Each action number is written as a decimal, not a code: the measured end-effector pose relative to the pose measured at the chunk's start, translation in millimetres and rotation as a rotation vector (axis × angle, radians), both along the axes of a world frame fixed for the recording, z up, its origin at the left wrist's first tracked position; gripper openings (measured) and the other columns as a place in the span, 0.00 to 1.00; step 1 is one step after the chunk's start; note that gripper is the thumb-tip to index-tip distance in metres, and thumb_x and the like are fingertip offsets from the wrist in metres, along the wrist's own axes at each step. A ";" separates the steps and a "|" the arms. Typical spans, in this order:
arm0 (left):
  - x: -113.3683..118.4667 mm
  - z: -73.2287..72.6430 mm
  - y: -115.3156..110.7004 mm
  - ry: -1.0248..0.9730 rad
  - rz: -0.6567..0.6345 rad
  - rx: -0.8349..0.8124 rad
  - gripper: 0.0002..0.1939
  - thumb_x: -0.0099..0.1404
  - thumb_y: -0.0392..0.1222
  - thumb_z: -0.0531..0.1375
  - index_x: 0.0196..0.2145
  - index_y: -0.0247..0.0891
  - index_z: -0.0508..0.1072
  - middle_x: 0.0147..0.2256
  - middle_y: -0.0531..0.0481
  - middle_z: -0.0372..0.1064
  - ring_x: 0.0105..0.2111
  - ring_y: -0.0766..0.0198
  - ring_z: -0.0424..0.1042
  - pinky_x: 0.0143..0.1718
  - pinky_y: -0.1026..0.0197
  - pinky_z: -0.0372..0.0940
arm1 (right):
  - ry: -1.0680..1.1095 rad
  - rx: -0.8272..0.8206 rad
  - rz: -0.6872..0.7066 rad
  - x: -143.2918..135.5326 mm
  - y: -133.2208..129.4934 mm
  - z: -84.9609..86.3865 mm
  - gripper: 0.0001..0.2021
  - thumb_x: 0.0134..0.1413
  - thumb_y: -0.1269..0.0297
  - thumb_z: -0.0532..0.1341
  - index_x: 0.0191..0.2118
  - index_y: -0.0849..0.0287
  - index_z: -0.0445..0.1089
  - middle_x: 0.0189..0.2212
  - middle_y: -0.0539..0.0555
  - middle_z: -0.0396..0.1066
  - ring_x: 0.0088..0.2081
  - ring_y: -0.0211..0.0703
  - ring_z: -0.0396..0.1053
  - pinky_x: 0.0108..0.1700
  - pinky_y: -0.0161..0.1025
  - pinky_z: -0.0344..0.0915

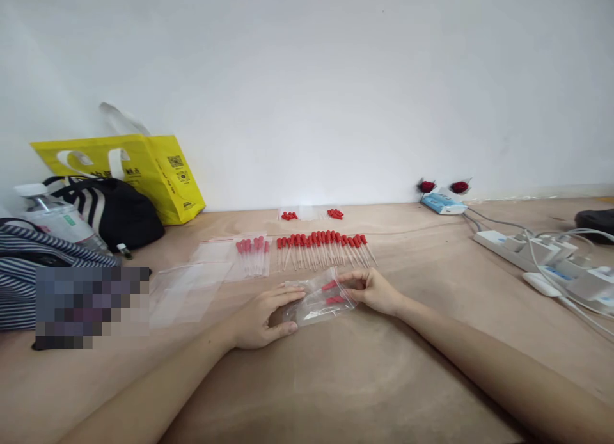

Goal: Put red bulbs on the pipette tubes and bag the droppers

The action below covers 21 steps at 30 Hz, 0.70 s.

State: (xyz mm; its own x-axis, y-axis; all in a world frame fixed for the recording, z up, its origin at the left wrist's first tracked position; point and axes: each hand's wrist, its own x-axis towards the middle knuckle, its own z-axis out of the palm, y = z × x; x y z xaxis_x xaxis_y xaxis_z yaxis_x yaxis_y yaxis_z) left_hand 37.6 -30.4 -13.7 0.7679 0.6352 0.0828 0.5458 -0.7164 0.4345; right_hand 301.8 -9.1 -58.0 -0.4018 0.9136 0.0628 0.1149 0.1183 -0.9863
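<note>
A clear plastic zip bag [311, 313] lies on the table between my hands. Two red bulbs [334, 299] show at its right end; whether they are fully inside I cannot tell. My left hand [261, 316] rests at the bag's left edge, fingers stretched over it and thumb apart. At the right end, my right hand [371, 292] has thumb and fingertips closed on the bag's edge near the bulbs. Just beyond is a row of red-bulbed glass droppers [316, 249]. To its left, a filled bag [252, 258] holds several droppers, next to flat clear bags [192, 293].
Two more bags with red bulbs [289, 216] lie by the wall. At left stand a yellow tote [163, 175], a black bag [119, 214], a bottle [67, 220] and striped cloth [43, 252]. Power strips [522, 252] with cables and a blue tissue pack [444, 203] are at right.
</note>
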 end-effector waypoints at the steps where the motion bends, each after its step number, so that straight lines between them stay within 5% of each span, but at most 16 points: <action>1: -0.3 -0.3 0.0 0.003 0.001 -0.001 0.25 0.61 0.47 0.54 0.55 0.43 0.57 0.56 0.48 0.54 0.56 0.57 0.53 0.57 0.49 0.48 | -0.013 0.001 0.019 2.5 -0.5 1.3 0.19 0.37 0.56 0.64 0.37 0.62 0.71 0.29 0.52 0.73 0.29 0.39 0.69 0.33 0.37 0.65; 5: -1.5 -2.2 0.4 0.014 0.009 -0.006 0.25 0.61 0.48 0.54 0.55 0.43 0.56 0.56 0.48 0.54 0.56 0.57 0.52 0.57 0.49 0.47 | -0.115 0.050 -0.056 13.9 5.4 2.2 0.18 0.38 0.59 0.63 0.37 0.63 0.70 0.29 0.52 0.71 0.26 0.35 0.67 0.30 0.34 0.63; 10: -1.9 -2.8 0.6 0.027 0.014 -0.012 0.25 0.61 0.48 0.53 0.55 0.42 0.57 0.56 0.48 0.54 0.57 0.57 0.52 0.57 0.49 0.48 | -0.516 0.226 -0.530 36.7 38.1 5.9 0.10 0.46 0.64 0.57 0.34 0.62 0.69 0.30 0.53 0.71 0.27 0.36 0.66 0.31 0.32 0.61; 13: -2.6 -2.3 0.6 0.018 0.015 -0.020 0.25 0.61 0.48 0.54 0.55 0.43 0.57 0.57 0.48 0.53 0.56 0.56 0.52 0.57 0.49 0.48 | -0.681 0.184 -0.732 50.3 65.4 10.5 0.13 0.45 0.65 0.57 0.39 0.65 0.67 0.33 0.58 0.71 0.34 0.42 0.68 0.35 0.35 0.61; 17: -3.7 -0.4 -0.1 0.019 0.023 -0.042 0.25 0.61 0.48 0.54 0.55 0.43 0.58 0.57 0.48 0.53 0.57 0.55 0.51 0.57 0.48 0.48 | -0.728 0.112 -0.797 54.3 95.0 14.3 0.18 0.42 0.66 0.60 0.41 0.70 0.65 0.36 0.67 0.69 0.38 0.52 0.67 0.35 0.39 0.60; 21: -3.3 0.8 0.3 0.024 0.025 -0.065 0.22 0.63 0.46 0.51 0.55 0.44 0.59 0.57 0.49 0.53 0.57 0.57 0.51 0.57 0.49 0.48 | -0.701 0.058 -0.797 49.4 109.1 19.5 0.14 0.39 0.70 0.61 0.37 0.66 0.67 0.28 0.64 0.70 0.36 0.51 0.68 0.32 0.36 0.60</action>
